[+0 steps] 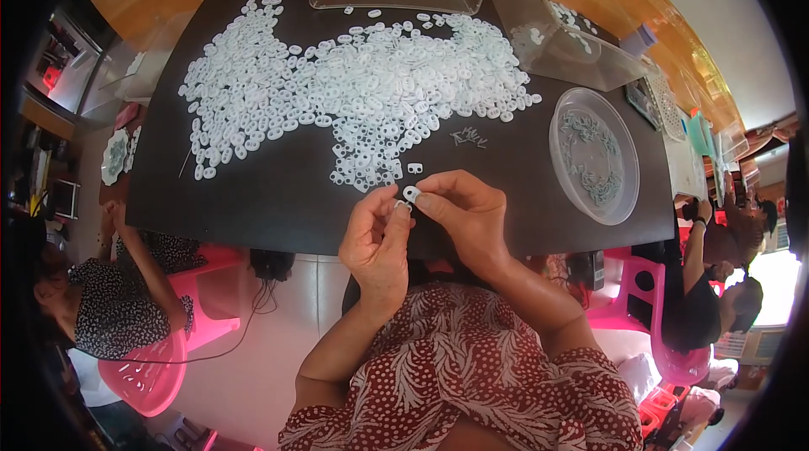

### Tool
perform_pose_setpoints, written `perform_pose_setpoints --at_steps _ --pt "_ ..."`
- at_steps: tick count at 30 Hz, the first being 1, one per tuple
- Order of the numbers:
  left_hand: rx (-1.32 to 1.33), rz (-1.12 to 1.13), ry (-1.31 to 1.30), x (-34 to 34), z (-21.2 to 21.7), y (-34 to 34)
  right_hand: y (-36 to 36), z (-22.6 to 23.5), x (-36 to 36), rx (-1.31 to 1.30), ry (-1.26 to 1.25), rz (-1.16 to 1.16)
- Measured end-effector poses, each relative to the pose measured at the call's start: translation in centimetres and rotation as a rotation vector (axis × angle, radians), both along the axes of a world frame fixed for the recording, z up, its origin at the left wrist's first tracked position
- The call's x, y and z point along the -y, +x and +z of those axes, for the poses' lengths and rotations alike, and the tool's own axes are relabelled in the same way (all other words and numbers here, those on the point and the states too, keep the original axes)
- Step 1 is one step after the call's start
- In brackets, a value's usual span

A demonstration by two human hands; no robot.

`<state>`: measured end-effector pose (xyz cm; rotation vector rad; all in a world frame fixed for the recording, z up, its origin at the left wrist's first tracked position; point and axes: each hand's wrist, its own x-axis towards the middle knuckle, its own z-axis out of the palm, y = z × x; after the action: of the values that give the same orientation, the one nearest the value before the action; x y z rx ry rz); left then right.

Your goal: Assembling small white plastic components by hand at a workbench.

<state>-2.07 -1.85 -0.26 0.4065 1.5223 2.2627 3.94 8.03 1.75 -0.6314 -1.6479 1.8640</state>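
My right hand point(468, 213) pinches a small white plastic piece with a dark hole point(411, 193) between thumb and forefinger. Right beside it, the thumb and fingers of my left hand point(373, 249) are closed on another small white plastic piece point(404, 205), mostly covered by the fingertips. Both hands meet over the near edge of the dark table point(278, 198). Just beyond my fingers lies a loose white piece with two holes point(415, 169). A large spread pile of white oval plastic pieces point(404, 72) covers the middle and left of the table, its near tip close to my left hand.
Several thin grey pins point(469, 138) lie beyond my right hand. A round clear tray point(624, 198) at the right holds many more. Clear plastic bins point(396, 8) stand at the back. People sit on pink chairs point(152, 375) at left and right.
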Motion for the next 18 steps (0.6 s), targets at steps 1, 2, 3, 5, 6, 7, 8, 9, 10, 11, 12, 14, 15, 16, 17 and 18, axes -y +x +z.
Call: perform_pose_setpoints --at_steps 1,2,3,5,6,7,8,9,10,11,12,14,15,16,17,18 --pt "0.005 -0.001 0.015 0.0 0.0 0.0 0.0 0.0 0.1 -0.006 0.011 0.006" --pt "0.006 -0.001 0.014 0.0 -0.2 0.0 0.0 -0.1 0.2 -0.006 0.011 0.006" --pt "0.002 0.002 0.014 -0.1 -0.3 0.0 0.0 -0.2 0.3 -0.013 0.006 0.008" --pt "-0.001 0.004 0.014 -0.2 -0.4 0.1 0.0 -0.5 0.3 -0.020 0.001 0.008" --pt "0.011 0.009 0.040 -0.3 -0.3 0.2 0.0 -0.7 0.3 -0.015 0.052 0.006" --pt "0.024 0.014 0.065 -0.3 -0.3 0.3 0.0 -0.8 0.3 -0.010 0.102 0.004" --pt "0.025 0.014 0.065 -0.3 -0.3 0.2 0.0 -0.9 0.3 -0.009 0.102 0.003" --pt "0.030 0.004 0.059 -0.2 -0.4 0.1 -0.1 -1.0 0.4 -0.012 0.131 -0.011" --pt "0.034 -0.006 0.053 -0.1 -0.5 0.0 -0.1 -1.0 0.5 -0.016 0.161 -0.024" --pt "0.035 -0.007 0.053 -0.1 -0.6 0.0 0.0 -1.3 0.4 -0.016 0.160 -0.025" --pt "0.035 -0.012 0.051 -0.2 -0.7 -0.1 -0.1 -1.6 0.2 -0.005 0.262 -0.033" --pt "0.034 -0.016 0.049 -0.2 -0.7 -0.1 0.0 -1.7 0.0 0.006 0.363 -0.040" --pt "0.044 -0.012 0.050 -0.2 -0.5 -0.1 0.1 -1.4 0.0 0.033 0.392 -0.026" --pt "0.053 -0.009 0.051 -0.2 -0.4 -0.1 0.1 -1.1 0.0 0.060 0.422 -0.013" --pt "0.053 -0.009 0.050 -0.2 -0.3 -0.2 0.1 -0.9 0.1 0.060 0.422 -0.013" --pt "0.084 -0.017 0.079 -0.2 -0.2 -0.3 0.1 -0.7 0.1 0.060 0.433 -0.007"
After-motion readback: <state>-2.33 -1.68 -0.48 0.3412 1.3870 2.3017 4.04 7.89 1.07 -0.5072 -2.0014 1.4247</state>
